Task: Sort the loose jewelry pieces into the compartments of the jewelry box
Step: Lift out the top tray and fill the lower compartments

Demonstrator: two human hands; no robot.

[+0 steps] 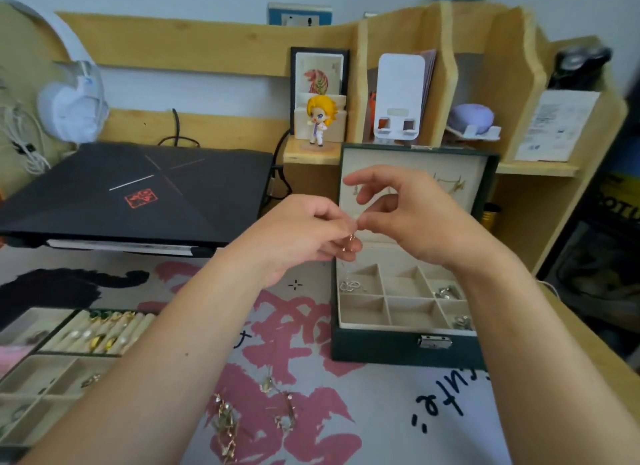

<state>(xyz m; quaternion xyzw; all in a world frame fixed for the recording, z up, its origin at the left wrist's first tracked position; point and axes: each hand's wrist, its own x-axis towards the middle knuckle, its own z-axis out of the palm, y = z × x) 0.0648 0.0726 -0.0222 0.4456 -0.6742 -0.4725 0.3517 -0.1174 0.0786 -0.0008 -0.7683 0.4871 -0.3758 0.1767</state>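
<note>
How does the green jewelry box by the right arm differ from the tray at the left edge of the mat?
The green jewelry box has a raised hinged lid and a metal clasp; the tray is flat and lidless. The tray holds ring rolls with gold and green pieces; the box shows only square compartments, mostly bare. Both are beige-lined with dividers.

Jewelry box (381, 347): dark green shell, beige lining. Mat (311, 333): grey, pink and black brush marks. Laptop (138, 191): black, red emblem.
</note>
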